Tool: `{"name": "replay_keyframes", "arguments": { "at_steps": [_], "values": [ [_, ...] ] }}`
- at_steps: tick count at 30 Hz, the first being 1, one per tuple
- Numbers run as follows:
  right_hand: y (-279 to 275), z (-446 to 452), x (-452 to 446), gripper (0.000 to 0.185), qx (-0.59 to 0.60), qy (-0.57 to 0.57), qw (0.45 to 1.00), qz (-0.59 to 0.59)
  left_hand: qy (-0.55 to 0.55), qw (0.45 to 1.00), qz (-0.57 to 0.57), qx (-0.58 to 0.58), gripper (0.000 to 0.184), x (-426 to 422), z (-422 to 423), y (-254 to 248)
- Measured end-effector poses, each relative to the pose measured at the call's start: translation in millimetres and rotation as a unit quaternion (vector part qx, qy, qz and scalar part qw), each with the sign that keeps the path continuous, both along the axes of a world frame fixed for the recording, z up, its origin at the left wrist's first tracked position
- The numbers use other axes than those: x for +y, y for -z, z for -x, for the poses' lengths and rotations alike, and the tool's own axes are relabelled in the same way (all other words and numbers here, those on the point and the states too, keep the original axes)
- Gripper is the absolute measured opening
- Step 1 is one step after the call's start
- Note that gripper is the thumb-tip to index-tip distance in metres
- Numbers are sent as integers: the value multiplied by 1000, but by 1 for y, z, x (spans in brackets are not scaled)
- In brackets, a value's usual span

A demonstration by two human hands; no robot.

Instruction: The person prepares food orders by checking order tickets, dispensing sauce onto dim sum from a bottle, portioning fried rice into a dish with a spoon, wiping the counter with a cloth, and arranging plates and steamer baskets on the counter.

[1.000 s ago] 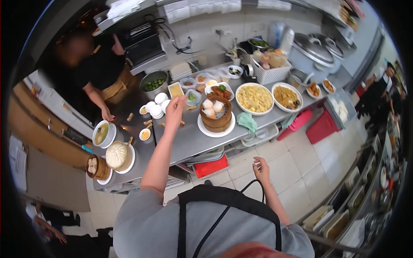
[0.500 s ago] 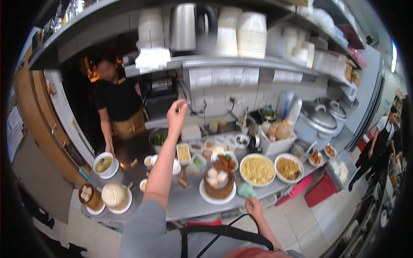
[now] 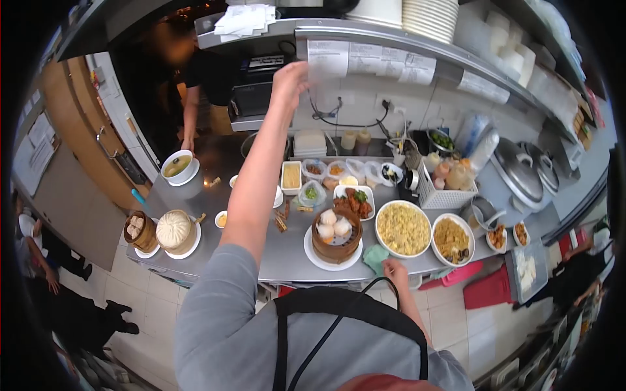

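My left hand [image 3: 290,85] is raised high over the counter. Its fingers are curled together beside the printed sheets [image 3: 327,58] on the shelf edge; a blurred pale patch lies by the fingertips, and what they hold is unclear. Down at the counter's front edge, my right hand [image 3: 395,268] has its fingers closed against a green cloth [image 3: 375,258]; whether they grip it is hidden. Left of the cloth, a bamboo steamer [image 3: 336,251] with several dumplings [image 3: 341,227] sits on a white plate [image 3: 313,253]. A bowl of yellow chopped food [image 3: 403,228] is just behind the cloth.
At left stand a large bun [image 3: 175,229], a small steamer [image 3: 145,242] and a soup bowl [image 3: 177,167] with a co-worker's hand [image 3: 188,144] beside it. A bottle basket [image 3: 447,194] and lidded pots [image 3: 518,173] are at right. Overhead runs a metal shelf [image 3: 391,40].
The view has tilted down. My left hand has moved right and up to the printed sheets. My right hand has come closer to the green cloth. The co-worker's hand stays by the soup bowl.
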State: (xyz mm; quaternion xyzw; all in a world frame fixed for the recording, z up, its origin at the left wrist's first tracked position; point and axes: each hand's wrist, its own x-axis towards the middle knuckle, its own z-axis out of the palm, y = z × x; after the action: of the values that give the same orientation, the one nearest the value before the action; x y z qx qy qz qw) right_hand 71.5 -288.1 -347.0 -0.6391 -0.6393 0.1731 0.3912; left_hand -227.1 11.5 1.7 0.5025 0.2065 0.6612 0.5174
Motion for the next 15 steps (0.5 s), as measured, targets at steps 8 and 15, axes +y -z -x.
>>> {"name": "replay_keyframes", "arguments": {
  "at_steps": [8,15],
  "values": [
    [40,14,27,8,-13,-54,998,21,31,998,4,-50,20,1,-3,10],
    [42,14,29,8,37,-37,999,9,59,992,1,-109,17,-5,-15,-6]
  ]
}}
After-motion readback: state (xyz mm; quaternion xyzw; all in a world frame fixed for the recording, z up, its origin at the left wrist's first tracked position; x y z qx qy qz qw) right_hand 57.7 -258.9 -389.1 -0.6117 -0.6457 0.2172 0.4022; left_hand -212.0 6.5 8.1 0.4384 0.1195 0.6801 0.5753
